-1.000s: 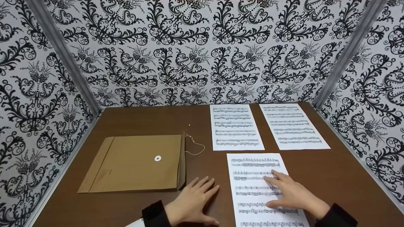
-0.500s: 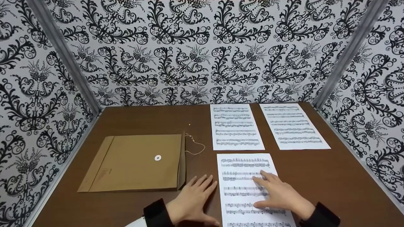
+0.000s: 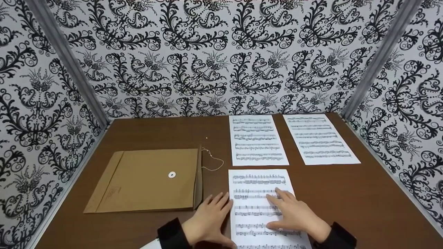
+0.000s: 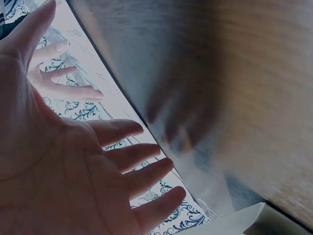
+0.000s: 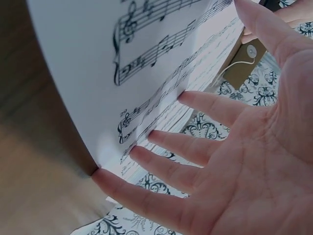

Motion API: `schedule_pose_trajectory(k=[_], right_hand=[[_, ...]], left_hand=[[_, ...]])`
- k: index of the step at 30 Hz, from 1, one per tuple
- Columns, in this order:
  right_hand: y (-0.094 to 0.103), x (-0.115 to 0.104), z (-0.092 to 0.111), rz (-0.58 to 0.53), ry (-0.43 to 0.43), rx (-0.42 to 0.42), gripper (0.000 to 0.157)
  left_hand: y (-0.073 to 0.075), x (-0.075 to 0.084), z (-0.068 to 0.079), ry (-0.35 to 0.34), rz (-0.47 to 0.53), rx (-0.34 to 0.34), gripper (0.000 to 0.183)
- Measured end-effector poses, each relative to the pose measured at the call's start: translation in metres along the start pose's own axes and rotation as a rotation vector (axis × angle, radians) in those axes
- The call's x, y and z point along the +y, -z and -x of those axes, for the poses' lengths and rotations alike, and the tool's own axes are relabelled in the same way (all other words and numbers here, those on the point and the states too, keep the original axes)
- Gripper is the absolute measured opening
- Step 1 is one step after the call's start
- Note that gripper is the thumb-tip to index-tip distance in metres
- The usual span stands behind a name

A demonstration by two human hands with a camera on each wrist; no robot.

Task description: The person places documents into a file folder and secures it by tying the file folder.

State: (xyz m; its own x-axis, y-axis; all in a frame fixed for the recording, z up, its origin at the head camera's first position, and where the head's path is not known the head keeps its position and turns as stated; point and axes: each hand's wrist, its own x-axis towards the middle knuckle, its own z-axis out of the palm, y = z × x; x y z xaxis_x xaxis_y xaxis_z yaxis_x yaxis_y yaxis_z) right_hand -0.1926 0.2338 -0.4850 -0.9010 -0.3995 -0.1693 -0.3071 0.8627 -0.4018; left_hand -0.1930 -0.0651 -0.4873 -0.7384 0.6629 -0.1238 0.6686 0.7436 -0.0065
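Scroll-patterned panels (image 3: 221, 65) enclose a brown tabletop (image 3: 349, 200) on its far, left and right sides. Head view: an envelope (image 3: 148, 186) lies flat toward the tabletop's left edge, with a white button (image 3: 172, 175) on its face and a thin string (image 3: 218, 159) looping from its right side. Two sheets of printed music, the left sheet (image 3: 258, 140) and the right sheet (image 3: 320, 140), lie side by side, just apart, along the far edge toward the far right corner. Nearer the front edge, right of the envelope, lies the near sheet (image 3: 252, 211). The left hand (image 3: 209, 219) is released, its fingertips at the near sheet's left edge. The right hand (image 3: 296, 216) is likewise released, fingers spread upon the same sheet. Left wrist view: the palm faces the camera, fingers extended along the sheet's border; the adjoining tabletop is blurred. Right wrist view: the fingers are separated and nearly straight against the printed staves, the lowest fingertip meeting the paper's edge; button and string appear beyond.
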Motion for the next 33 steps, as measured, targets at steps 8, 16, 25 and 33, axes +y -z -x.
schedule_pose_trajectory(k=[8, 16, 25, 33], right_hand=[[-0.002, -0.01, -0.006, -0.003, -0.007, 0.003, 0.09], [-0.003, -0.01, -0.006, 0.005, 0.02, 0.027, 0.088], [0.002, -0.003, -0.001, -0.096, 0.01, 0.089, 0.079], [0.006, 0.006, 0.001, -0.191, -0.021, 0.21, 0.074]], left_hand=[[0.001, -0.002, 0.001, 0.03, 0.02, -0.018, 0.125], [0.002, -0.003, 0.001, 0.033, 0.054, -0.048, 0.124], [0.003, -0.004, 0.0, 0.045, 0.131, -0.093, 0.122], [0.005, -0.004, 0.0, 0.048, 0.153, -0.097, 0.123]])
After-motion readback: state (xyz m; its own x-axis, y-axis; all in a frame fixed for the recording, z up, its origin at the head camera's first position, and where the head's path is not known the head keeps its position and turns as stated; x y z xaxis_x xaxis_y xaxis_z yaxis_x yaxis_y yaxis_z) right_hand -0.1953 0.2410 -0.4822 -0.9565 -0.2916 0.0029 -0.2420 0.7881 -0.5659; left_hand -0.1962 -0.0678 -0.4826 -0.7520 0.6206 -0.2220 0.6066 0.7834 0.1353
